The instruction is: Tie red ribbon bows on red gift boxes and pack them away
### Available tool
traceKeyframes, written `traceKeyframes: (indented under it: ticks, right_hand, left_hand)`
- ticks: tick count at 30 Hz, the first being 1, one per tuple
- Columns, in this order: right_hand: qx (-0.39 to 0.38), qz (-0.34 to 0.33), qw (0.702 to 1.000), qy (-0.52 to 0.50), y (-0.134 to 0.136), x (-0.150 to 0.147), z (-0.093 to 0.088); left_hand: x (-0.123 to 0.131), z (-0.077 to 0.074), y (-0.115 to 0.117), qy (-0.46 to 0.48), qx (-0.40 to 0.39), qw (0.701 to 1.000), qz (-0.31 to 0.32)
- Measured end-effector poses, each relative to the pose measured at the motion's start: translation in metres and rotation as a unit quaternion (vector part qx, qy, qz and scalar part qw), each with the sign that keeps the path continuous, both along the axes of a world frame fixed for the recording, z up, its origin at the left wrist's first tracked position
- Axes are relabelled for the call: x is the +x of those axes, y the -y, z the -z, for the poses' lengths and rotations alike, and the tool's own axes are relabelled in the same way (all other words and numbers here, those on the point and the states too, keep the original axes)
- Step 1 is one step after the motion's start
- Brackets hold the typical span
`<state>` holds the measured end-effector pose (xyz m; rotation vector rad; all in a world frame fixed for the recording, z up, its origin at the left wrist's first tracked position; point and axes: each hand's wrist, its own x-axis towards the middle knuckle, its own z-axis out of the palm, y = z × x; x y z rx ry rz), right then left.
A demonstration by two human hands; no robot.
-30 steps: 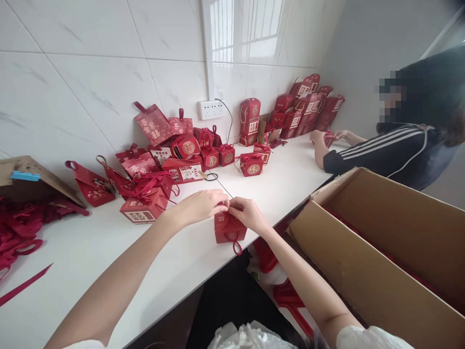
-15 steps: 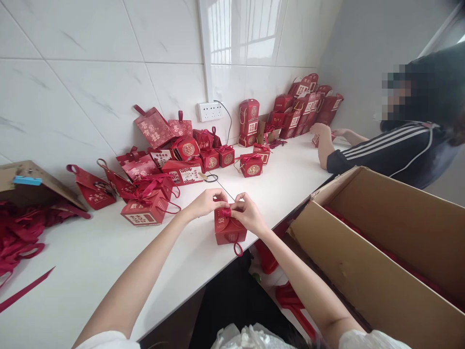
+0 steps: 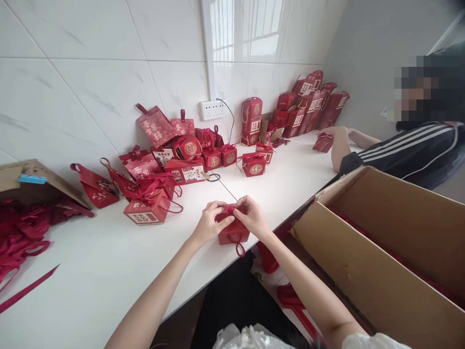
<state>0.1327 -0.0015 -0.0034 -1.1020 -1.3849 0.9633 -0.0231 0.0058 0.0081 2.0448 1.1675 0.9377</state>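
Observation:
A small red gift box point(image 3: 233, 233) stands at the near edge of the white counter point(image 3: 109, 261). My left hand point(image 3: 209, 224) and my right hand point(image 3: 249, 216) meet over its top, both with fingers pinched on the red ribbon point(image 3: 229, 209) there. A loop of red cord point(image 3: 239, 249) hangs down the box's front. The lid is mostly hidden under my fingers.
Many finished red boxes and bags point(image 3: 170, 155) line the tiled wall, with more stacked at the far corner point(image 3: 308, 104). Loose red ribbons point(image 3: 18, 237) lie at the left. A large open cardboard carton point(image 3: 381, 261) stands at the right. Another person's arm point(image 3: 341, 145) rests on the counter beside a red box point(image 3: 322, 142).
My left arm has drawn in and both hands have closed tighter over the box top. The other person has set a box down and pulled their arm back.

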Motion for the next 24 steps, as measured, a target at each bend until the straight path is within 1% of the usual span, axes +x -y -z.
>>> traceKeyframes:
  ticks: [3,6,8,11,14,16,18,19,21,22,24]
  right_hand:
    - [0.001,-0.023,1.0,-0.01,-0.001,0.003,-0.001]
    - [-0.019,-0.065,0.997,-0.02,-0.003,0.007,-0.004]
    - [-0.027,-0.082,0.996,-0.01,-0.003,0.009,-0.006]
    - [-0.028,-0.082,0.996,0.012,-0.004,0.01,-0.006]
    - [-0.01,-0.074,0.996,0.045,-0.004,0.009,-0.004]
    - [0.025,-0.055,0.995,0.077,-0.003,0.009,-0.001]
    - [0.096,-0.014,0.989,0.114,0.0,0.01,0.0]
    - [0.142,0.009,0.981,0.135,0.002,0.011,0.001]
    - [0.23,0.043,0.955,0.184,0.007,0.013,0.001]
    - [0.263,0.052,0.94,0.21,0.01,0.014,0.001]
    - [0.299,0.057,0.917,0.258,0.013,0.015,0.001]
  left_hand:
    - [0.006,0.005,0.001,0.029,-0.01,0.999,-0.027]
    - [0.007,0.007,0.0,0.053,-0.031,0.998,-0.023]
    - [0.006,0.008,0.0,0.066,-0.041,0.997,-0.015]
    - [0.007,0.009,0.001,0.087,-0.054,0.995,-0.016]
    - [0.008,0.011,0.0,0.109,-0.071,0.991,-0.031]
    - [0.01,0.014,-0.001,0.128,-0.081,0.987,-0.045]
    - [0.011,0.015,-0.001,0.144,-0.088,0.984,-0.059]
    - [0.012,0.015,-0.001,0.149,-0.09,0.983,-0.064]
    - [0.013,0.015,-0.002,0.155,-0.092,0.981,-0.066]
    - [0.013,0.015,-0.002,0.158,-0.093,0.981,-0.064]
    - [0.013,0.014,-0.001,0.165,-0.095,0.98,-0.057]
